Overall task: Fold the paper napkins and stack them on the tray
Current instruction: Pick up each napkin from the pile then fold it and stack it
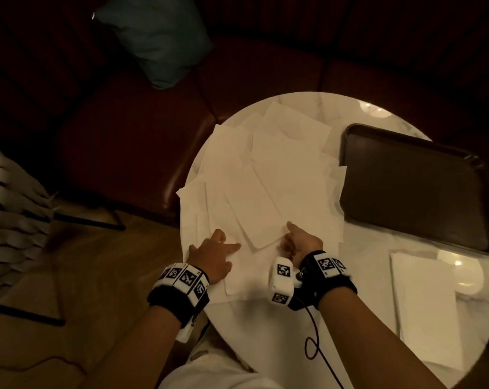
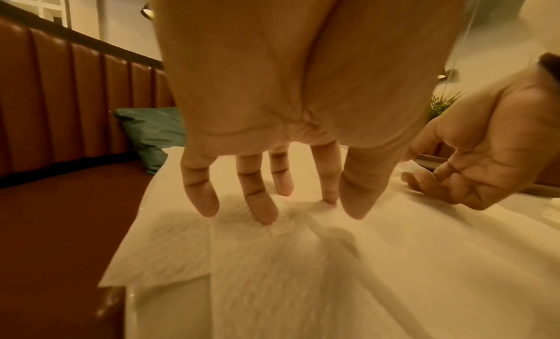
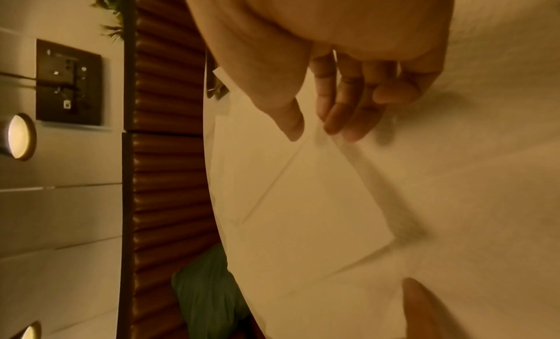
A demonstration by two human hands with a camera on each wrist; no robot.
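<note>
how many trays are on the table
1: a dark tray with nothing on it, on the table's far right side, beside the spread napkins.

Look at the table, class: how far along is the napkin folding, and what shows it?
Barely started. The dark tray holds no napkins. In hand: the right hand pinches the edge of the top napkin, while the left hand presses its fingertips on the spread pile. Left: nearly all; a separate napkin lies near the table edge.
</note>
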